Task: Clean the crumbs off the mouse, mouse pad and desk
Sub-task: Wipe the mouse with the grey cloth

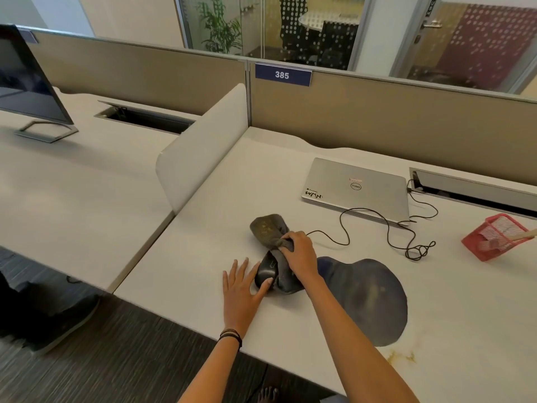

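a: where's everything?

b: the mouse [266, 271] sits on the desk [203, 245], just left of the mouse pad [366, 298]. my left hand [241, 289] lies flat and open, thumb against it. my right hand [299, 253] is closed around the cloth [268, 228], pressing it on the mouse.

a: risks?

b: a hard wipe could flick crumbs floorward, or the cloth might snag the cable [386, 228].
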{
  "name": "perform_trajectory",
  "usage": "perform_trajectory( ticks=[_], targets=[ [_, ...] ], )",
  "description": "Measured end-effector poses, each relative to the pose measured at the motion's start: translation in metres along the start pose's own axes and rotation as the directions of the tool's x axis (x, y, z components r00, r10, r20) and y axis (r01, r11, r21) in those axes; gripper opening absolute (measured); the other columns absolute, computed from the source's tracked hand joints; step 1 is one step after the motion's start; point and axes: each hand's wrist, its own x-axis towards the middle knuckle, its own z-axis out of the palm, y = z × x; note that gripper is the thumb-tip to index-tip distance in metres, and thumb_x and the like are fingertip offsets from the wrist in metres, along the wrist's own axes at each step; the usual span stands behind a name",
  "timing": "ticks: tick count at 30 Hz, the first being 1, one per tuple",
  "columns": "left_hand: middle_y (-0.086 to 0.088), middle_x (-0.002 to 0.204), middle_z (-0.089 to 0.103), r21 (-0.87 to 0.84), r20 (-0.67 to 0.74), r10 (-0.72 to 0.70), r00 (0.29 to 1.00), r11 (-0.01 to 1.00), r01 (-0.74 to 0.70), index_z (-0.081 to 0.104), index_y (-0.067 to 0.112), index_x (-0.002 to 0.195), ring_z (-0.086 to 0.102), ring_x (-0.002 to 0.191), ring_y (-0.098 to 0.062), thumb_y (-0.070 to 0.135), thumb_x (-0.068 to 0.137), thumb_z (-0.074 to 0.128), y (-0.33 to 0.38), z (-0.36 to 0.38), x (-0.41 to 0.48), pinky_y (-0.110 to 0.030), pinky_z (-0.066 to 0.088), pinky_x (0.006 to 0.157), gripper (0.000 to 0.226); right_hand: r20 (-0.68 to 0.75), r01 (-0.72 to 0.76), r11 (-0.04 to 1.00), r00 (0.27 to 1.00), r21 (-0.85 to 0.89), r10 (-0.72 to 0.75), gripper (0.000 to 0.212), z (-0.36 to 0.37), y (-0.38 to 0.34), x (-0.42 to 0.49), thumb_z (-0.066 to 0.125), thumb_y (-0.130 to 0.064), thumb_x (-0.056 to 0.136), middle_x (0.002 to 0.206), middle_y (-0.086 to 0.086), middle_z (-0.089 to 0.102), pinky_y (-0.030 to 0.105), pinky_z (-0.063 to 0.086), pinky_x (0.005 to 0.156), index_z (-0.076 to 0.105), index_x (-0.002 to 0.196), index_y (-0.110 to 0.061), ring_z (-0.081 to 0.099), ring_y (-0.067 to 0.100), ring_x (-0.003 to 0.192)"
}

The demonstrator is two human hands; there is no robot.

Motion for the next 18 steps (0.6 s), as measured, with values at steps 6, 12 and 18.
perform_trajectory(
  ticks=[6,12,18],
  targets=[
    [0.002,0.155,0.028,-0.027,0.001,-0.003,1.000,1.000,0.003,0.041,0.028,0.141,0.010,0.148,-0.017,0.054,0.090,0.046,0.000,-0.001,-0.001,-0.037,-0.005,0.119,0.057,-0.117,-0.050,0.976,0.990,0.211,0.076,0.022,-0.035,0.014,-0.009,0.069,-0.008,0.080,0.107,0.007,0.059,0.016,0.040,0.085,0.065,0.101,-0.011,0.055,0.018,0.102],
    [-0.002,0.155,0.027,-0.139,-0.043,0.021,0.999,0.990,-0.027,0.043,0.022,0.140,0.012,0.148,-0.022,0.040,0.093,0.052,0.030,-0.011,0.010,-0.039,0.000,0.120,0.050,-0.229,-0.038,0.947,0.967,0.319,0.116,0.024,-0.070,0.025,-0.033,0.070,-0.006,0.080,0.107,0.001,0.059,0.011,0.045,0.087,0.065,0.101,-0.014,0.055,0.014,0.100],
    [-0.007,0.141,0.049,-0.364,-0.188,0.201,0.961,0.895,-0.258,0.056,0.015,0.127,0.042,0.130,-0.020,0.021,0.088,0.065,0.105,-0.027,0.029,-0.030,0.032,0.109,0.040,-0.235,-0.060,0.922,0.959,0.382,0.160,0.065,-0.100,0.024,-0.050,0.069,-0.013,0.083,0.143,0.001,0.042,0.035,0.038,0.109,0.036,0.138,-0.026,0.042,0.015,0.128]
  ],
)
